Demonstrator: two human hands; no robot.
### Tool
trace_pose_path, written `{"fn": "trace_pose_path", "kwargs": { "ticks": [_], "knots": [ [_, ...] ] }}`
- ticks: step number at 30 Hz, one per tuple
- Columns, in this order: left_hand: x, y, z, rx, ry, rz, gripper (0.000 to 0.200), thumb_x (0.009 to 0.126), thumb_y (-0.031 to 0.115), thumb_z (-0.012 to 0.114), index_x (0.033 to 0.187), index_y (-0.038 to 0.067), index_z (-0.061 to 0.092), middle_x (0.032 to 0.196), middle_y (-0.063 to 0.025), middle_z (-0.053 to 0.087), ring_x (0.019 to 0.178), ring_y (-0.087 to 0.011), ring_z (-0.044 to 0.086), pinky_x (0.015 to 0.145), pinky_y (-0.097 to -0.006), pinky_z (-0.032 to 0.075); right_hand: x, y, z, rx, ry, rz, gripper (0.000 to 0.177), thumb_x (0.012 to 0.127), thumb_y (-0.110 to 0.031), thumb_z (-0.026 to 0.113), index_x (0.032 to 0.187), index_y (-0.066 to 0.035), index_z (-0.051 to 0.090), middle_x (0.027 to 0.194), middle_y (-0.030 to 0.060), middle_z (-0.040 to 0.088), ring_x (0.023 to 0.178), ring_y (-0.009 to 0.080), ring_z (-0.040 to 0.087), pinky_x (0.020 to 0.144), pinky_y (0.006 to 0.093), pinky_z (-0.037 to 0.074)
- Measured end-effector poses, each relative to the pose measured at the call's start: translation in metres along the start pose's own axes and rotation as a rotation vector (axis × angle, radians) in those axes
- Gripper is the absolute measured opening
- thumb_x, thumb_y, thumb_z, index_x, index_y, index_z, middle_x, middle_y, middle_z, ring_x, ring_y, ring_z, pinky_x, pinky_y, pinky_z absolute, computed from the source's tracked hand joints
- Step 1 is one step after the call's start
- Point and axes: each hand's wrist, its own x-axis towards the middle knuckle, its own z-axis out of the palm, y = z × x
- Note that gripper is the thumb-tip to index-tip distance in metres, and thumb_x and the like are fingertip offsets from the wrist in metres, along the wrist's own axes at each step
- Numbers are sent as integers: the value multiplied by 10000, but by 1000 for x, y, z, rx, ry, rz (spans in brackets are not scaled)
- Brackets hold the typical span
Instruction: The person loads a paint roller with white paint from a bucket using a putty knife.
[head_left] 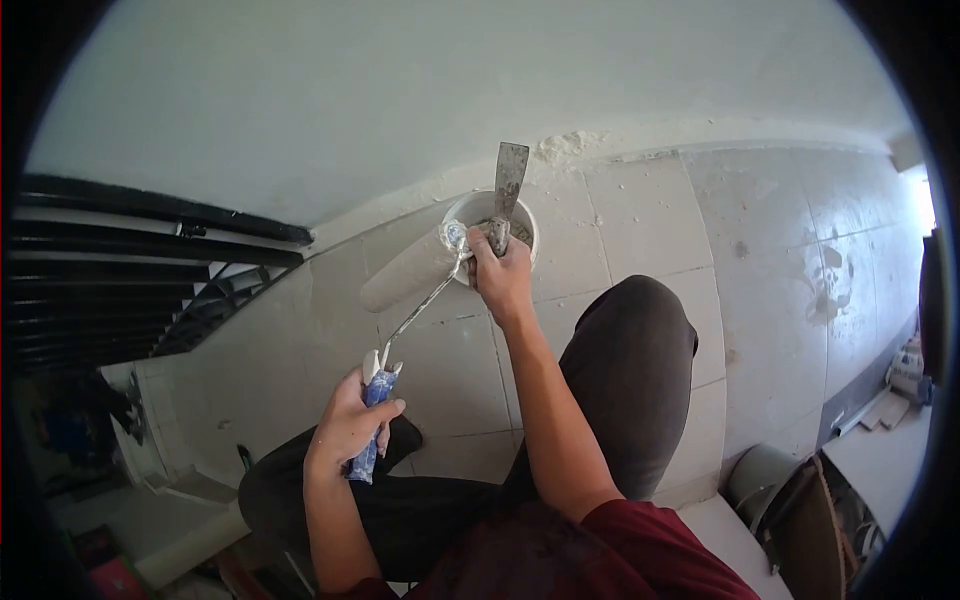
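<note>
My left hand is wrapped round the blue, paint-smeared handle of a paint roller. The roller's bent wire frame runs up to a pale cylindrical sleeve, which slants down to the left beside the bucket. In my right hand is a putty knife, its wide, stained blade pointing up and away from me. The fingers close round its crusted handle, right by the end of the roller sleeve. Beneath them stands a white bucket with whitish material inside, partly hidden by my hand and the roller.
A pale wall rises ahead, with white crumbs along its foot. Black metal bars stand at the left. Light tiles cover the floor, stained on the right. A grey round container and boards lie at the lower right.
</note>
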Motion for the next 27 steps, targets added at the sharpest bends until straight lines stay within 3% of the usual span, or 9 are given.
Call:
{"fn": "trace_pose_path", "kwargs": {
  "ticks": [7, 10, 13, 17, 19, 20, 22, 23, 27],
  "knots": [
    [11, 11, -2, 13, 22, 45, 357, 883, -9, 677, 1205, -14, 522, 618, -35, 533, 431, -138, 534, 398, -321, 462, -3, -13, 1, 156, 58, 65, 258, 1029, -215, 641, 848, -35, 607, 626, 18, 562, 488, 103, 520, 436, 271, 392],
    [19, 8, -5, -21, 22, 14, 282, 889, -3, 670, 1128, -6, 520, 625, -35, 536, 437, -139, 537, 409, -326, 469, 5, -6, -5, 340, 11, 22, 253, 1054, -255, 604, 975, -15, 590, 681, 43, 587, 487, 112, 534, 429, 274, 405],
    [23, 12, -3, -13, 37, 4, 233, 895, 6, 662, 1071, -7, 510, 640, -41, 545, 448, -141, 542, 420, -330, 477, -7, -28, -4, 2, 95, 44, 316, 1095, -328, 519, 1134, -15, 531, 726, 71, 595, 504, 113, 544, 445, 277, 440],
    [26, 16, 2, -43, 90, 4, 212, 892, 17, 653, 1039, -10, 503, 658, -47, 539, 455, -140, 535, 422, -327, 476, -40, -77, -2, -258, 8, -94, 330, 1101, -345, 496, 1135, -18, 529, 718, 60, 585, 532, 90, 561, 454, 262, 443],
    [22, 18, 0, -68, 82, -3, 210, 887, 12, 641, 1038, -3, 496, 667, -53, 545, 473, -147, 554, 430, -332, 483, -51, -82, -1, -312, 125, -468, 322, 1102, -324, 479, 1123, -5, 520, 755, 160, 647, 558, 261, 646, 516, 379, 505],
    [20, 18, 0, -79, 73, -6, 208, 883, 7, 629, 1036, 3, 488, 676, -59, 551, 491, -155, 574, 437, -338, 489, -47, -68, -3, -322, 118, -467, 322, 1102, -324, 479, 1123, -5, 520, 755, 160, 647, 558, 261, 646, 516, 379, 505],
    [12, 20, 1, -107, 71, 7, 206, 882, 8, 628, 1030, 4, 485, 674, -58, 547, 486, -154, 570, 434, -340, 487, -31, -22, -5, -777, 107, -445, 237, 1074, -225, 495, 1044, 9, 497, 757, 275, 664, 670, 484, 659, 640, 538, 517],
    [9, 21, 1, -124, 71, 25, 203, 882, 10, 626, 1024, 5, 481, 672, -58, 543, 482, -153, 566, 431, -341, 486, -28, -13, -6, -1036, -54, -181, 235, 1059, -215, 506, 1060, 18, 482, 817, 337, 660, 775, 580, 619, 710, 615, 485],
    [9, 16, -3, -176, 90, 41, 206, 881, 10, 628, 1022, 6, 478, 667, -58, 538, 471, -152, 557, 428, -343, 485, -39, -46, -6, -902, 140, -157, 282, 1063, -255, 500, 1075, 26, 469, 813, 353, 656, 798, 566, 641, 726, 636, 478]
  ]
}}
